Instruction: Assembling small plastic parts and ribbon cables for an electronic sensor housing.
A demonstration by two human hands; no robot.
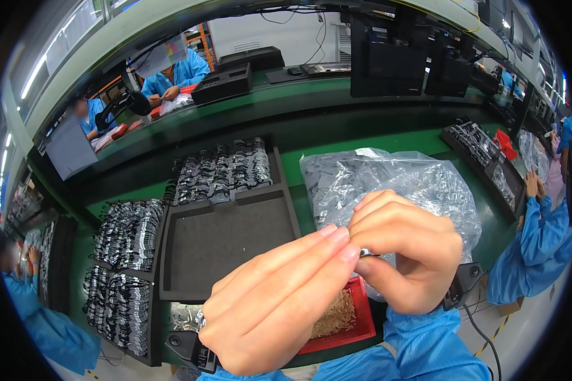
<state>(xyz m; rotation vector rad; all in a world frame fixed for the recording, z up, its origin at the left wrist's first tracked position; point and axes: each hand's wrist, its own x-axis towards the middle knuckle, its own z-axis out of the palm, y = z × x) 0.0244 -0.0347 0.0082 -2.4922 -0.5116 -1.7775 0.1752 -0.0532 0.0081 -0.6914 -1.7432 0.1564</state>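
My right hand [408, 251] pinches a small shiny metal part with a dark end [366, 253] between thumb and curled forefinger; most of it is hidden by fingers. Against it comes my left hand [270, 298], fingers straight and pressed together, tips meeting the right fingertips. The left thumb is out of sight, so what that hand grips cannot be made out. Beneath both hands stands a red bin [365, 320] holding many small tan pieces [338, 315]. A clear plastic bag [388, 171] with grey parts inside lies just behind my right hand.
Left of centre, a black foam tray [229, 244] has a bare compartment, with rows of dark metal clips [222, 168] behind it and more clips [124, 235] at its left. Another clip tray [483, 159] stands far right. Co-workers in blue sit at both sides and across the green bench [292, 155].
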